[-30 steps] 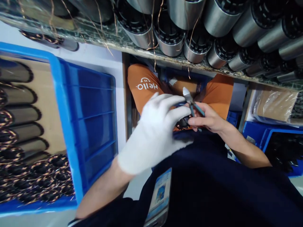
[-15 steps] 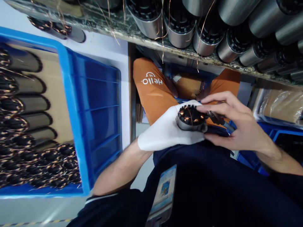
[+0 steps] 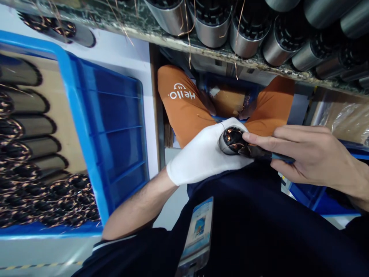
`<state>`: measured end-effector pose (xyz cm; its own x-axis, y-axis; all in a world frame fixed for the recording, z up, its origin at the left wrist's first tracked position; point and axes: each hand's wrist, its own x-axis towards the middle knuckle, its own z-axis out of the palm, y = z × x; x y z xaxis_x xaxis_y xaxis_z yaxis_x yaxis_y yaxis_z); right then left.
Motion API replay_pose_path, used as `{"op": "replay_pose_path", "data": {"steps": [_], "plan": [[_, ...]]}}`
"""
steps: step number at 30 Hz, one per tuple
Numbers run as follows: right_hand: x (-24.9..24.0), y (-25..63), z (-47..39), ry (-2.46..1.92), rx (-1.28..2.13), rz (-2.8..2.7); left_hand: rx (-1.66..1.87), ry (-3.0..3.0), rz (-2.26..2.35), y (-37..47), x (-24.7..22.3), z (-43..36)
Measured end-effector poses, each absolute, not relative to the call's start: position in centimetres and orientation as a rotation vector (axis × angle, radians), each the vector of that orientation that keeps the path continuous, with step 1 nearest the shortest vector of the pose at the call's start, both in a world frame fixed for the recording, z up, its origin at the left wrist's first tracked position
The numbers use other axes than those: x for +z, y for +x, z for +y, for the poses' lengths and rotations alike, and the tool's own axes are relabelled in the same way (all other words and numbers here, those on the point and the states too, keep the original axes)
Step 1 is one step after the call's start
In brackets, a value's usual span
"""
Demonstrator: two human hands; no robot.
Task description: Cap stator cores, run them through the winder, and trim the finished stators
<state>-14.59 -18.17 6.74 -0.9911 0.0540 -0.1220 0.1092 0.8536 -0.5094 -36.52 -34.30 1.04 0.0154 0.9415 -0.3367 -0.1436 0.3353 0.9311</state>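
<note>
- blue crate on your left;
- "Hello" reads on your orange trousers;
- gloved left hand cradles a copper-wound cylinder; bare right hand grips pliers at it

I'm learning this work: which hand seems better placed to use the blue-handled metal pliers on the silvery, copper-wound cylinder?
Likely right: the white-gloved left hand grips the cylinder, while the bare right hand holds the pliers at its open end.
</note>
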Motion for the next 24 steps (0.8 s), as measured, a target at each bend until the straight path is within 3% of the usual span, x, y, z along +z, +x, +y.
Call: {"op": "replay_pose_path", "data": {"steps": [10,15,21,24], "plan": [[6.1,-15.0,-18.6,0.234,-0.71,2.96,0.894,1.129,1.635,-34.9,0.7,-33.4],[6.5,-14.5,-18.3,0.334,-0.966,2.834,0.845,1.189,1.62,-34.9,0.9,-33.2],[6.1,-14.9,-18.4,0.333,-0.786,2.899,0.839,1.301,1.695,-34.0,0.7,-33.3],[6.1,-14.9,-18.1,0.305,-0.874,2.845,0.825,1.312,1.676,-33.7,0.5,-33.5]]}}
